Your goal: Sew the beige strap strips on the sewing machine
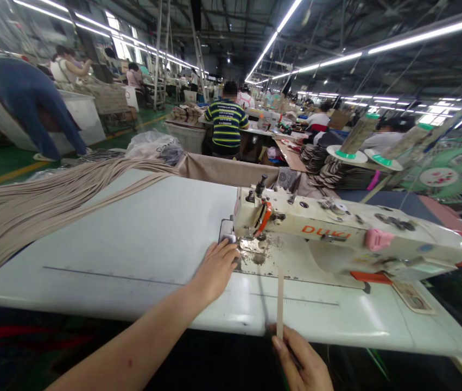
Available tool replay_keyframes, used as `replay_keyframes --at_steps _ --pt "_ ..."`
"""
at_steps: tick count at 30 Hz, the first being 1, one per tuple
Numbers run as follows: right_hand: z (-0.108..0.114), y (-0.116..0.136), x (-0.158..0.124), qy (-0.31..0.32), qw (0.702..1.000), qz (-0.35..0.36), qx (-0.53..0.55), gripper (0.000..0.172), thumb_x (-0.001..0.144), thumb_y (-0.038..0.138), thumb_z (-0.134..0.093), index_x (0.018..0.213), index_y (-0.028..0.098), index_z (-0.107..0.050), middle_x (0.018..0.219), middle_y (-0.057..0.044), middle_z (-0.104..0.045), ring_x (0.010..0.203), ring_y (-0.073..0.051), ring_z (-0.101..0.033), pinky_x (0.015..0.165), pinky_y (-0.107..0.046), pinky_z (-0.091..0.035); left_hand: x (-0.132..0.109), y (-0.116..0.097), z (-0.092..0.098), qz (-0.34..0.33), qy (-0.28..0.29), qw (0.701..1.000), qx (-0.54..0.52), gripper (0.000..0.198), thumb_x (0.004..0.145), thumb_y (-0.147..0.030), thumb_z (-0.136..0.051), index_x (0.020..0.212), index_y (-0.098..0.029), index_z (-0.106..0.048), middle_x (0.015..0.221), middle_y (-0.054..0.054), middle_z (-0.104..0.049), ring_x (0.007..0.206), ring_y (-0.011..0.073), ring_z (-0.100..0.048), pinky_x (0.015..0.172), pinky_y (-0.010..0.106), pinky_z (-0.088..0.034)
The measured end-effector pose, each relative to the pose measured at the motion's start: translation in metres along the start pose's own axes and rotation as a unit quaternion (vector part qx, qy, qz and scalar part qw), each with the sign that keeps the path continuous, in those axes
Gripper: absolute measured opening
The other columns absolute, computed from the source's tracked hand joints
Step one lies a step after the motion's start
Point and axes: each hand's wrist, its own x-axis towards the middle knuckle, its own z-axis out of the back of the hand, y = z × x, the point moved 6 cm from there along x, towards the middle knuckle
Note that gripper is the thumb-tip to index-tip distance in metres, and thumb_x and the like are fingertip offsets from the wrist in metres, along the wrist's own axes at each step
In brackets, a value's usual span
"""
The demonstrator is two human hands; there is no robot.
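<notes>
A cream sewing machine marked DUKI stands on a white table. My left hand lies flat on the table with its fingers stretched toward the needle plate. At the table's near edge, my right hand pinches a narrow beige strip. The strip runs from my fingers up toward the needle area. A thick bundle of long beige strips lies draped over the table's left side.
Thread cones stand on holders behind the machine. A green fan sits at the right. A cloth bin lies behind the table. A person in a striped shirt and other workers are farther back.
</notes>
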Motion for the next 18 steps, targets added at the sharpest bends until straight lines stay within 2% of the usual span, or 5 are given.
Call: replay_keyframes --at_steps 5,8,13,15,18 --pt "-0.01 0.003 0.008 0.004 0.999 -0.042 -0.001 0.036 0.101 0.047 -0.062 0.125 0.024 -0.076 0.121 -0.01 -0.078 0.106 -0.025 -0.076 0.1 -0.029 -0.059 0.007 0.019 0.0 0.004 -0.053 0.996 -0.07 0.027 0.092 -0.011 -0.058 0.114 -0.023 -0.068 0.14 0.01 -0.067 0.144 0.0282 -0.052 0.124 0.055 -0.039" --pt "-0.02 0.012 0.018 0.004 0.998 -0.068 -0.004 0.046 0.102 0.051 -0.057 0.134 0.022 -0.071 0.118 -0.012 -0.079 0.103 -0.026 -0.077 0.097 -0.032 -0.06 0.025 0.035 0.0 0.009 -0.042 0.997 -0.061 0.035 0.087 -0.012 -0.061 0.121 -0.02 -0.068 0.14 0.013 -0.065 0.143 0.0299 -0.052 0.124 0.053 -0.04" --pt "-0.044 0.031 0.04 0.017 0.997 -0.078 -0.002 0.059 0.105 0.053 -0.049 0.154 0.021 -0.052 0.099 -0.009 -0.08 0.085 -0.021 -0.077 0.079 -0.028 -0.063 0.07 0.053 0.005 0.007 -0.007 0.999 -0.034 0.041 0.087 -0.014 -0.062 0.127 -0.019 -0.068 0.144 0.014 -0.064 0.142 0.0304 -0.052 0.121 0.053 -0.042" --pt "-0.053 0.036 0.048 0.032 0.997 -0.076 -0.003 0.059 0.106 0.05 -0.047 0.158 0.024 -0.046 0.108 -0.009 -0.08 0.094 -0.022 -0.078 0.082 -0.029 -0.062 0.086 0.055 0.006 0.005 0.007 1.0 -0.025 0.04 0.088 -0.017 -0.061 0.128 -0.023 -0.069 0.145 0.01 -0.064 0.142 0.0292 -0.053 0.121 0.05 -0.042" --pt "-0.064 0.04 0.06 0.071 0.995 -0.074 -0.016 0.053 0.106 0.042 -0.043 0.157 0.027 -0.048 0.13 -0.009 -0.075 0.117 -0.025 -0.073 0.095 -0.035 -0.059 0.105 0.056 0.006 0.01 0.023 1.0 -0.011 0.041 0.088 -0.02 -0.064 0.129 -0.024 -0.07 0.144 0.008 -0.066 0.14 0.0307 -0.055 0.12 0.048 -0.042"
